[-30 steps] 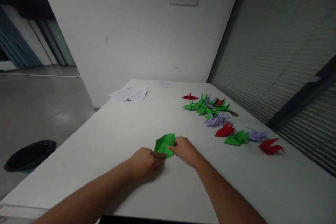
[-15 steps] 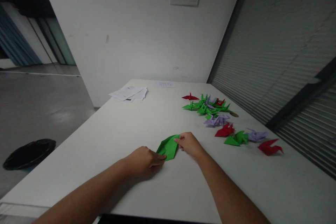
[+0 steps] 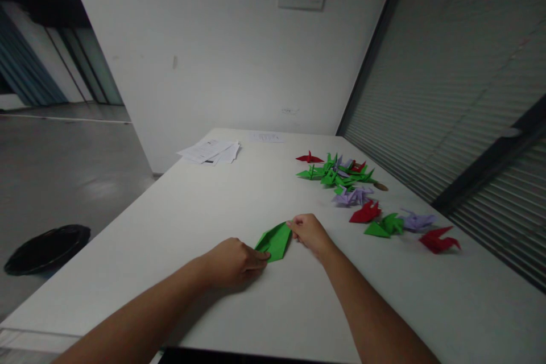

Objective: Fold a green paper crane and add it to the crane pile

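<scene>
A partly folded piece of green origami paper [image 3: 276, 242] lies on the white table [image 3: 205, 199] between my two hands. My left hand [image 3: 236, 261] pinches its near left corner, thumb on top and the other fingers partly hidden below. At the far right corner, the fingertips of my right hand [image 3: 307, 233] close on the paper's edge. A crease runs across the sheet, and its left part looks raised like an open flap.
Several folded paper cranes in green, purple and red make a heap [image 3: 336, 173] at the back right. Nearer lie a red crane [image 3: 438, 240], a green crane [image 3: 386, 226] and a purple one [image 3: 416, 220]. Printed sheets [image 3: 211, 151] rest far left. A black-lined bin [image 3: 46, 247] stands left of the table.
My right fingertips have shifted slightly outward to the paper's far right corner, baring more of its surface. My left hand keeps its place.
</scene>
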